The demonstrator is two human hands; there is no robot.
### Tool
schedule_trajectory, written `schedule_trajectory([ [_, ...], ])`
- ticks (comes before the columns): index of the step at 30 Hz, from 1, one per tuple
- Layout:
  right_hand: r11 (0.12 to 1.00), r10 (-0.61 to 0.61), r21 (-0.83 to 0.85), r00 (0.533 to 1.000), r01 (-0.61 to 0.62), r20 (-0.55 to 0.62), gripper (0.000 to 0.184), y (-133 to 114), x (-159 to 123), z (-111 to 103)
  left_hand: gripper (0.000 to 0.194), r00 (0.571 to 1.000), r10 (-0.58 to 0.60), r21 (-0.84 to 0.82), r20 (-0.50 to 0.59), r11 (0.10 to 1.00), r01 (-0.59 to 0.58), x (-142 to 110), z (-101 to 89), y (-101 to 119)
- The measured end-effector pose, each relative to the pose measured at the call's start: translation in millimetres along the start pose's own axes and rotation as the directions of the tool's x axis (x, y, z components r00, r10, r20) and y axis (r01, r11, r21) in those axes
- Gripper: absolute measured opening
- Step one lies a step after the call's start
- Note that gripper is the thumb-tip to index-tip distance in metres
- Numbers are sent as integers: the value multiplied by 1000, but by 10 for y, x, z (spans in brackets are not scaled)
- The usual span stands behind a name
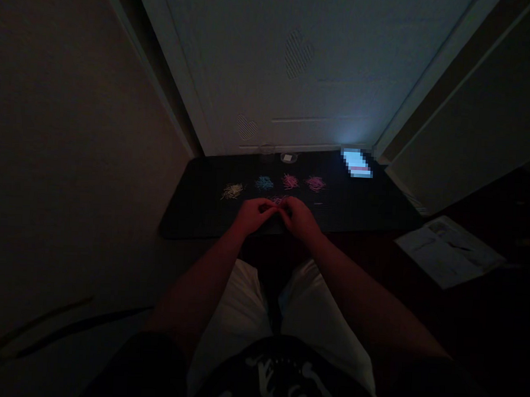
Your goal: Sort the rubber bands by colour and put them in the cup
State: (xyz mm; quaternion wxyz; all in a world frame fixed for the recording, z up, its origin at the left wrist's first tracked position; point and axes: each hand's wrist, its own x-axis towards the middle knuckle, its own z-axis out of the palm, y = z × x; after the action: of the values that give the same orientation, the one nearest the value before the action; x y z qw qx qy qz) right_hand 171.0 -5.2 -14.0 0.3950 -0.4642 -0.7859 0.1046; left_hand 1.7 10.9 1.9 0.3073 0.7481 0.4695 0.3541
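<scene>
Across the back stands a pale door with striped hearts on it, and against its foot sits a dark table with rounded corners. Right of the table, lower down, lies a pale printed sheet. At the table's near edge the left hand and right hand come together, fingers bent and closed in a pinch, tips meeting; whether they grip a piece is too dark to tell. A lit device, its screen pixelated, is at the far right corner.

Loose heaps of thin pieces lie on the bare tabletop: yellowish, blue, pink and magenta, with a purple heap just beyond the fingertips, partly hidden. Behind them, a small clear dish holds a white square; the faint clear container beside it has unclear contents.
</scene>
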Motion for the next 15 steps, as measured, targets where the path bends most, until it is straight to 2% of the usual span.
schedule_trajectory([
  [7,999,-39,4,999,40,-16,30,8,-9,-11,24,998,-17,-44,-66,999,14,4,4,-19],
  [15,999,-40,-37,999,39,-19,18,9,12,-15,25,998,-22,-44,-56,999,20,6,13,-13],
])
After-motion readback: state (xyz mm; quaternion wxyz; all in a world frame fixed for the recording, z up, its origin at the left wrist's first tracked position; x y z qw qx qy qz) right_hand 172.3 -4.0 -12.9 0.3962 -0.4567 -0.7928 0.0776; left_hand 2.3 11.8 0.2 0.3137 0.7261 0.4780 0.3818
